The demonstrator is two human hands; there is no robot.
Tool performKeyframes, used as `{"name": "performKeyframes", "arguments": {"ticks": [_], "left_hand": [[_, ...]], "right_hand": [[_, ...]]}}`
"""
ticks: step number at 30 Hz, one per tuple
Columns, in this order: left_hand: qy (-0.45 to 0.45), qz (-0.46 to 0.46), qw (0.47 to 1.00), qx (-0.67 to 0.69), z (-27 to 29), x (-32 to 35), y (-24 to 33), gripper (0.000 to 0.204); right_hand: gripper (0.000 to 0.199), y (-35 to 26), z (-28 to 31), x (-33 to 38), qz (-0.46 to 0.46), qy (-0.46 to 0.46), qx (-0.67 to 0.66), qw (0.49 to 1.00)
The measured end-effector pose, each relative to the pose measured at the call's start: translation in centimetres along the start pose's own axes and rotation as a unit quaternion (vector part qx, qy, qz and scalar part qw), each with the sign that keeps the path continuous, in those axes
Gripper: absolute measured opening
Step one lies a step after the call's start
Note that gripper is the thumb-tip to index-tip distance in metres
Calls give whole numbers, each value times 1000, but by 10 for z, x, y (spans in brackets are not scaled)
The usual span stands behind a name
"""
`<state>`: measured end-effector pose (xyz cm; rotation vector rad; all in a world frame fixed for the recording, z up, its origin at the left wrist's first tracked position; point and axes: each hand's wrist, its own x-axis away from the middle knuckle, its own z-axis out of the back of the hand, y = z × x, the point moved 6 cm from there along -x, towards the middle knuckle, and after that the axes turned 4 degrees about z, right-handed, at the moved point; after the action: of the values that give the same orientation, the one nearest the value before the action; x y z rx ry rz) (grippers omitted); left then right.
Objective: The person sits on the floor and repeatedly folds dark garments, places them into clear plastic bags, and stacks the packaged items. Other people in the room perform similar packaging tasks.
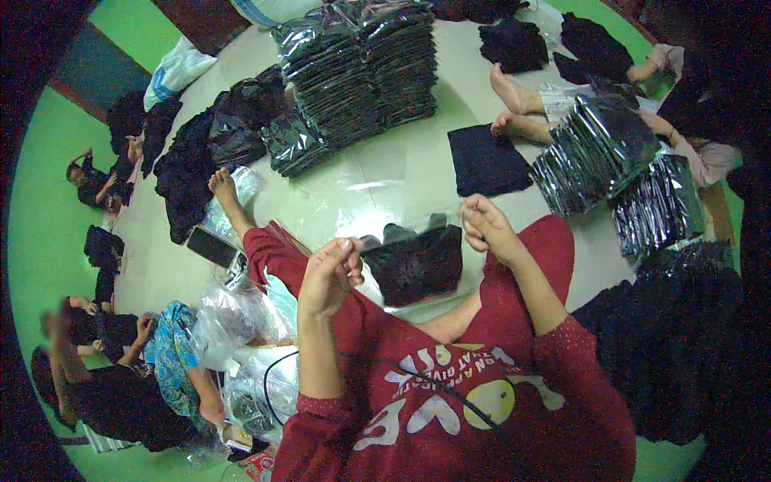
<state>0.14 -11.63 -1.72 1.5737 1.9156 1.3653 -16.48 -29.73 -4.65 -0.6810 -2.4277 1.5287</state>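
Observation:
A black folded garment [414,265] lies between my knees, in what looks like a clear plastic bag. Its thin film catches the light near my fingers. My left hand [328,277] is closed in a pinch at the bag's left upper corner. On the other side, my right hand [488,229] pinches with curled fingers near the right upper corner; the film there is hard to see. Beyond my right hand, a flat black folded cloth [488,161] rests on the floor.
Tall stacks of bagged black garments [365,72] stand ahead. More bagged piles [594,153] are at the right, beside a seated person's feet [518,104]. A phone [212,247] and loose clear plastic bags [241,321] lie at left. Black cloth [666,353] is heaped by my right side.

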Motion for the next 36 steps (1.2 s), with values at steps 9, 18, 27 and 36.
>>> {"name": "performKeyframes", "arguments": {"ticks": [9, 18, 27, 36], "left_hand": [[62, 31, 996, -53, 12, -41, -5, 20], [78, 185, 761, -618, 80, -70, -96, 32], [212, -235, 543, -778, 9, -188, -105, 61], [213, -78, 766, -601, 70, -246, -89, 52]], "right_hand": [[14, 13, 27, -18, 9, 22, 29, 999], [21, 142, 72, -1, -34, 16, 497, 867], [28, 171, 81, 21, -169, -83, 588, 787], [27, 178, 82, 16, -185, -83, 574, 793]]}}
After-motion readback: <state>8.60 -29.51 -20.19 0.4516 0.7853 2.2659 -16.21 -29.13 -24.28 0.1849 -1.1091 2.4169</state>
